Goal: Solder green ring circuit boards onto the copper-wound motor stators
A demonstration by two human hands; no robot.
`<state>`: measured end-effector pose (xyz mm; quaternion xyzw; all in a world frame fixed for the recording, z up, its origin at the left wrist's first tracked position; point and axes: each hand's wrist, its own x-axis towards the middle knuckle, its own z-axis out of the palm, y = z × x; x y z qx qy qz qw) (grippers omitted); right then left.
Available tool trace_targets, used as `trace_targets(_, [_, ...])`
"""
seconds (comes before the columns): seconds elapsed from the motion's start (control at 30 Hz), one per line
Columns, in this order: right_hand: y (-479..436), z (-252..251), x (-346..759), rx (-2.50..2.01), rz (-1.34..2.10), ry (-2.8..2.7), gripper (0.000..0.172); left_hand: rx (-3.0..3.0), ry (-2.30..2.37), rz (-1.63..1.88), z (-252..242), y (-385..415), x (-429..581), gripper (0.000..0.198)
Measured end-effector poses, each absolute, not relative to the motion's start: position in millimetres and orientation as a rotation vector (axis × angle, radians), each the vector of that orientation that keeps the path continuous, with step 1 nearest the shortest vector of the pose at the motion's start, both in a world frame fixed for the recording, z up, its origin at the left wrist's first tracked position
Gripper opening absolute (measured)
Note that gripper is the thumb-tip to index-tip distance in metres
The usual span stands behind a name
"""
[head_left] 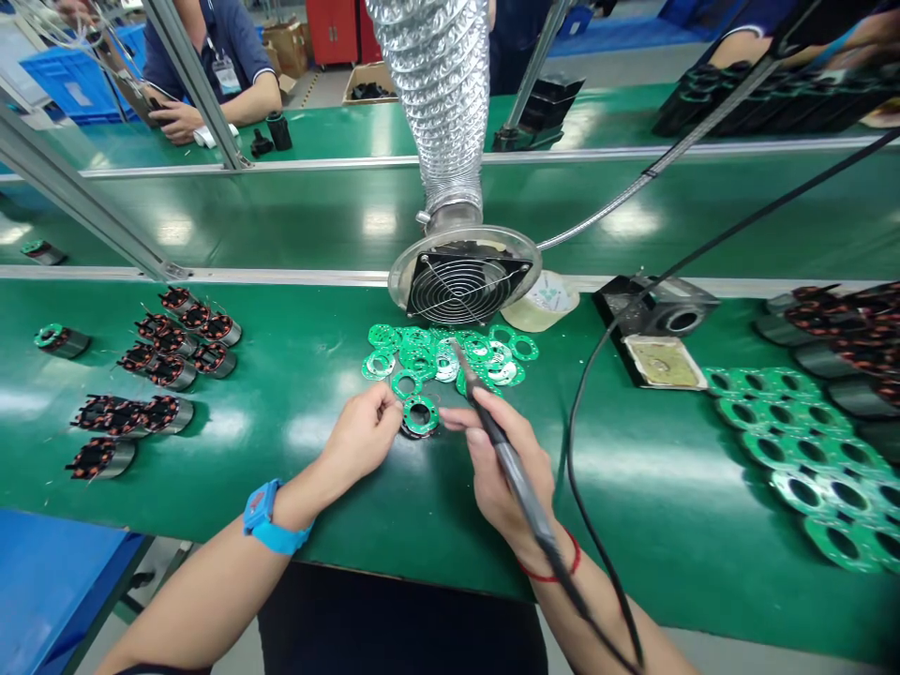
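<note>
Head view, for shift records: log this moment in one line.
left hand: beside green ring board; right hand: holding soldering iron; board pile: near fan

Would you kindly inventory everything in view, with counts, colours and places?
Bench: one, green, foreground.
Fan: one, black, centre.
Duct: one, silver, above fan.
Piled boards: many, green, below fan.
Spread boards: many, green, right.
Wound cores: many, dark, both sides.
Roll: one, pale yellow, beside fan.
Iron stand: one, black, right.
Crates: several, blue, background.
Co-workers: two or more, navy sleeves, across.
Ring-topped part: one, green, bench centre.
Soldering iron: one, dark, centre.
Left hand: one, bare, beside part.
Right hand: one, bare, gripping iron.
</note>
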<state>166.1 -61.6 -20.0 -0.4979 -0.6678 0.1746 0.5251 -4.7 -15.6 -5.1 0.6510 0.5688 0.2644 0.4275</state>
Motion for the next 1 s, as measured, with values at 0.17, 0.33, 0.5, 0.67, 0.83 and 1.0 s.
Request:
trace_targets(0.17, [-53.1,-27.7,157.6,-1.381,0.461,-1.782,0.043,1.602,1.386,0.661,-8.2,-12.8,-6.7,0.02])
trace_targets(0.33, [-52.2,-30.6,155.0,-1.316,0.652,-1.828,0.045,1.38,1.198,0.497,-9.2,-6.8,-22.3,0.009])
trace_targets(0.5, [-55.9,-24.0,159.0,-1.283,0.543,-1.734,0.041,1.308,1.189,0.687,-10.8,-3.5,-25.0,0.009])
trace_targets(0.67, [-64.7,-22.7,167.7,-1.209,0.467,-1.569,0.031,1.355,1.198,0.758,-22.7,0.9,-14.6,0.014])
trace_targets(0.83, [-71.3,-26.6,174.6,-1.12,0.408,-1.575,0.02,1.377,1.184,0.761,-27.1,3.6,-15.1,0.014])
trace_targets(1.0, [-70.6,-21.1,172.7,-1.1,0.387,-1.674,0.019,1.354,1.201,0.687,-19.3,0.1,-20.6,0.015])
